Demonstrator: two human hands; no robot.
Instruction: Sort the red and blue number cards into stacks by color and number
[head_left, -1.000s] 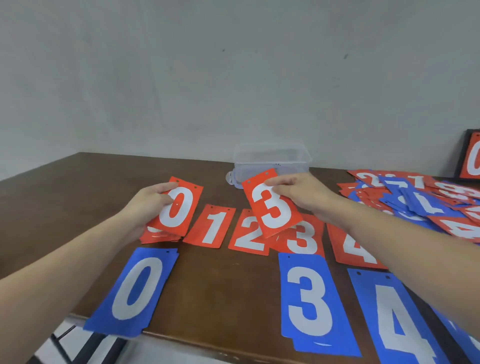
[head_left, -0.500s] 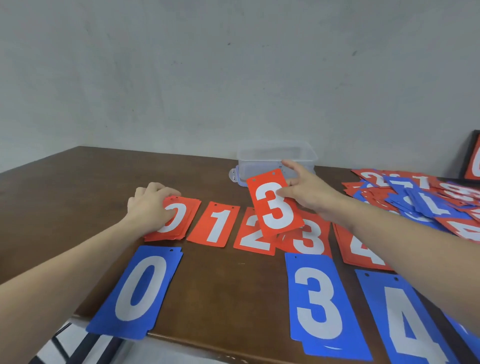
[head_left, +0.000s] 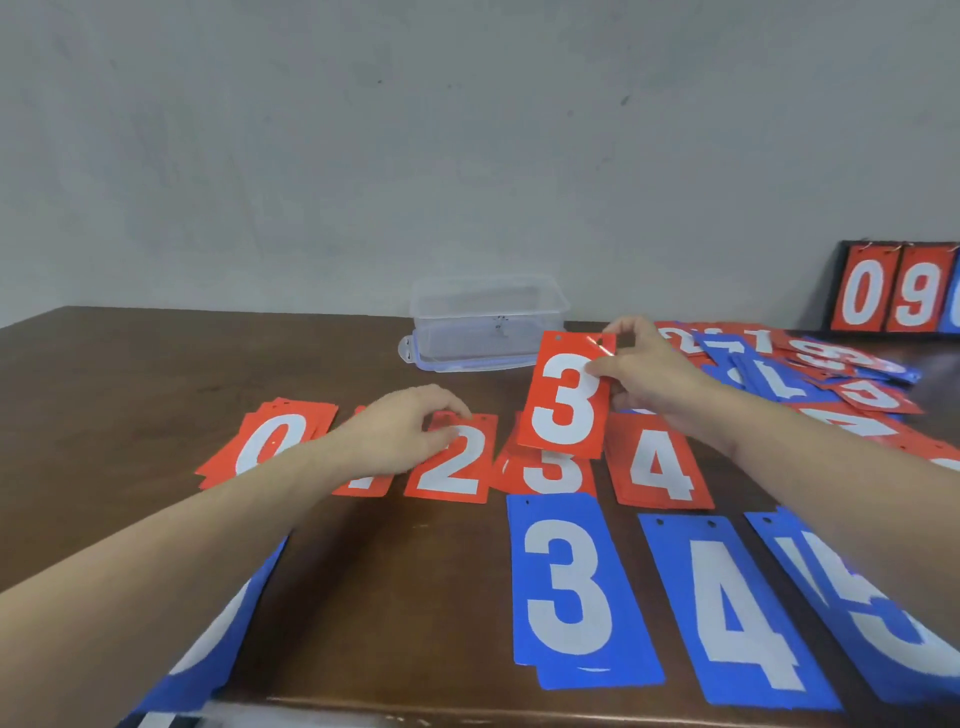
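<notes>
The right hand (head_left: 649, 371) pinches a red 3 card (head_left: 569, 397) by its top corner and holds it upright above the red 3 stack (head_left: 550, 475). The left hand (head_left: 400, 434) lies with curled fingers on the top of the red 2 card (head_left: 452, 467), gripping nothing that I can see. Red 0 (head_left: 270, 441) and red 4 (head_left: 660, 467) lie in the same row, blue 3 (head_left: 571, 592) and blue 4 (head_left: 737, 608) nearer on the table (head_left: 130, 389). Unsorted cards (head_left: 810, 369) lie at the right

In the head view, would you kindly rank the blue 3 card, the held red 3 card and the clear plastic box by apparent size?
1. Blue 3 card, nearest the camera.
2. Clear plastic box, farthest away.
3. Red 3 card held in the right hand.
Nearness makes the true sizes unsure.
</notes>
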